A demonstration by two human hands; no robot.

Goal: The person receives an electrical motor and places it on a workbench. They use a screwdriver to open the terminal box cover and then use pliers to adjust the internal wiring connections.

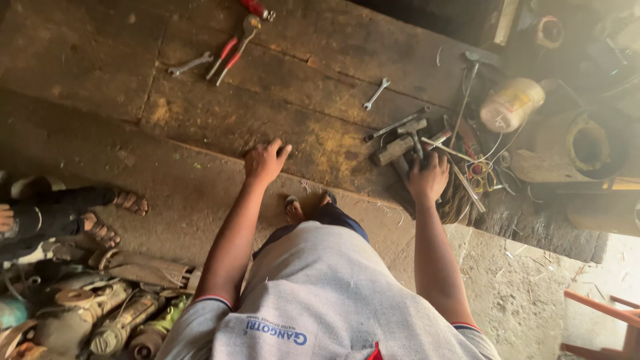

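**Down low: one hand braced, one hand in the tool heap**

Here, in the head view, you bend over a worn wooden tabletop (220, 127), and your two hands do different work. Your left hand (265, 162) lies flat near the front edge with its fingers (283, 151) released and spread, grasping nothing; it looks placed there to carry your weight as you lean. Your right hand (428, 177) reaches into the pile of tools (427, 150) at the right end of the tabletop, its fingers curled down among a hammer (413, 131) and metal bars. Whether they have closed on anything you cannot tell, because the back of the hand hides them.

The heap sits tight together, hammer head upward, with tangled wire (487, 167) just beside it, as if dropped within easy reach. Well apart, farther up the tabletop, lie red-handled pliers (233, 53), a spanner (190, 65) beside them and a second small spanner (377, 93). A pale plastic jug (512, 103) lies on its side past the wire. At the left edge, another person's sandalled feet (107, 217) rest on the floor.
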